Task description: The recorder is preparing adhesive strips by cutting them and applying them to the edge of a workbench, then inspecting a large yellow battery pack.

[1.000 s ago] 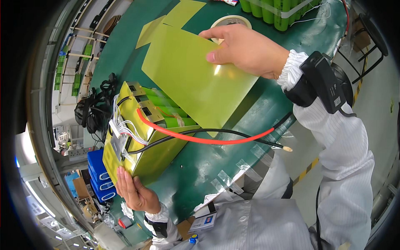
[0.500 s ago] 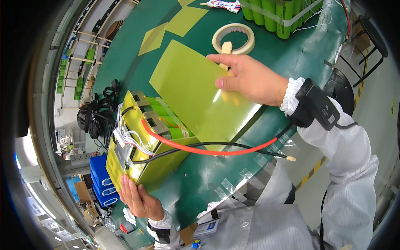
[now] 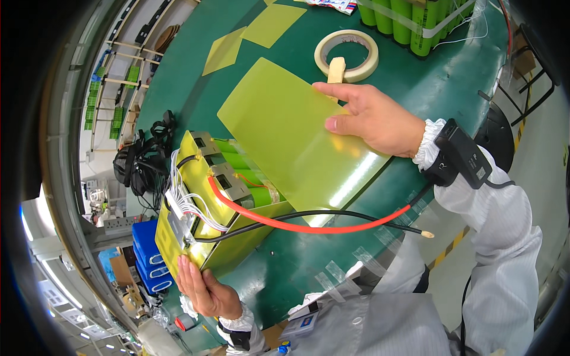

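My right hand (image 3: 374, 118) pinches the edge of a translucent yellow sheet (image 3: 285, 130), thumb on its face and other fingers partly hidden behind. The tilted sheet reaches down beside a battery pack (image 3: 240, 252) of green cylindrical cells with yellow panels on its sides. My left hand (image 3: 208, 292) lies with fingers stretched flat against the pack's near left end. A thick red cable (image 3: 314, 229) and a black cable (image 3: 350, 214) arc out from the pack to the right, in front of the sheet's lower corner. Thin white wires (image 3: 191, 202) bunch on its left end.
On the green table (image 3: 297, 267) are a masking tape roll (image 3: 371, 64), flat yellow sheets (image 3: 274, 25) and another green cell pack (image 3: 404, 26). Black cables (image 3: 139, 172) heap at the left, above blue cases (image 3: 147, 249). Clear tape strips (image 3: 369, 261) hang on the near edge.
The view has shifted slightly, so most things sit a little lower and further right. My right hand still grips the sheet, and my left hand stays against the pack.
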{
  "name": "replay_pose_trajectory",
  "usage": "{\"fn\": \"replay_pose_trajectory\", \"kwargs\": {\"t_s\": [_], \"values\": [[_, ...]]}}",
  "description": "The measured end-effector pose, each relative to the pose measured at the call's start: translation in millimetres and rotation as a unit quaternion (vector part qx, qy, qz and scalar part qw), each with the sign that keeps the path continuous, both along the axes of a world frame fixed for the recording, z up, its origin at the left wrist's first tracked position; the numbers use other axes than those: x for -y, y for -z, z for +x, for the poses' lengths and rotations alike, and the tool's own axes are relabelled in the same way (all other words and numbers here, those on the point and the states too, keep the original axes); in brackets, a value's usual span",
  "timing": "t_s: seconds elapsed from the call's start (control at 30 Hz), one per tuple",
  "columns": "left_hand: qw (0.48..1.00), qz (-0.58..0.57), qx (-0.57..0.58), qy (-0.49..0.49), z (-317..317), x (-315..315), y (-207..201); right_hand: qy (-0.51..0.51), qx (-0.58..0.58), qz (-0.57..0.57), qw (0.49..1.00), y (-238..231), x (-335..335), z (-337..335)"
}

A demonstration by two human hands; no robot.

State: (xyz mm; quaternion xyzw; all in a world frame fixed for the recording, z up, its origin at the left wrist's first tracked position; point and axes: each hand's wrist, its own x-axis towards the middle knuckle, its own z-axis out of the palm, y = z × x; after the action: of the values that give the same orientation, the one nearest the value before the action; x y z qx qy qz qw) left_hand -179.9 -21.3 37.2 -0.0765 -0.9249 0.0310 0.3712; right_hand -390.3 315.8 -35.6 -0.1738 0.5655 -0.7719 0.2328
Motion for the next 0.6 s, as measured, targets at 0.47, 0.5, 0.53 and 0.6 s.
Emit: {"fn": "replay_pose_trajectory", "kwargs": {"t_s": [0.47, 0.5, 0.53, 0.6], "values": [[1.0, -0.003, 0.012, -0.012, -6.8, 1.4, 0.3, -0.004, 0.008, 0.014, 1.0, -5.2, 1.4, -1.2], [1.0, -0.001, 0.011, -0.01, -6.6, 1.6, -0.1, -0.005, 0.007, 0.015, 1.0, -6.3, 1.1, 0.1], [1.0, -0.002, 0.007, -0.01, -6.4, 1.2, -0.8, -0.002, 0.006, 0.028, 1.0, -7.3, 0.4, 0.4], [0.999, -0.003, 0.016, -0.031, -5.5, -2.4, -2.5, 0.003, -0.001, 0.04, 0.999, -8.2, -0.4, 1.6]]}}
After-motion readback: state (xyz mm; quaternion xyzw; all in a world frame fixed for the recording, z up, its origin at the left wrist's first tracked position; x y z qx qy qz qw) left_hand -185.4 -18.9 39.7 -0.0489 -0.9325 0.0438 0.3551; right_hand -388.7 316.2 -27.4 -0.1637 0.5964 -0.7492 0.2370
